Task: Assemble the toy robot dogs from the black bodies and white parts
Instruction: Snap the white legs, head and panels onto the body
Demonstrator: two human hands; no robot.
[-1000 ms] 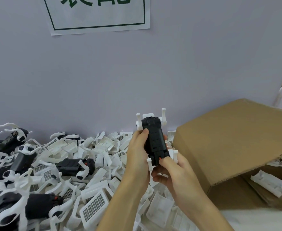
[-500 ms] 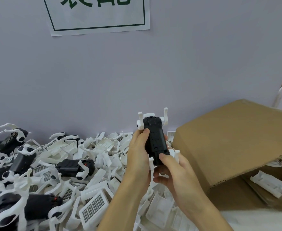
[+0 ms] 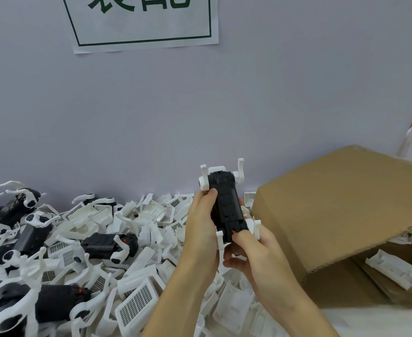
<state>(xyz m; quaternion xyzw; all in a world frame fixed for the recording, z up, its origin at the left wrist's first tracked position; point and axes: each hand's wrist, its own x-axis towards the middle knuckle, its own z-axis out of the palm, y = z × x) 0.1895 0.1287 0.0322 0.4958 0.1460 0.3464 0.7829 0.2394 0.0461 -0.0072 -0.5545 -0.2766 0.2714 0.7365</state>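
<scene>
In the head view, one toy robot dog (image 3: 226, 203) was held up in front of a pale wall, above a heap of parts. Its black body was seen with four white legs already fitted, two jutting up at the far end and two beside the near end. It was gripped along its left side by the left hand (image 3: 201, 229), fingers curled round it and the thumb laid on the top face. The near end was pinched by the right hand (image 3: 251, 251), its thumb pressed by a small red spot (perhaps a switch; its purpose could not be told).

Below and to the left, a pile of loose white parts (image 3: 136, 239) was spread, many with grid-patterned faces. Among them several other black bodies (image 3: 107, 245) were lying, some with white legs attached. To the right, a tipped cardboard box (image 3: 334, 215) was seen with more white pieces inside.

The task was judged to be well under way but far from finished: a handful of dogs looked partly built, while a great many white parts were left unused.
</scene>
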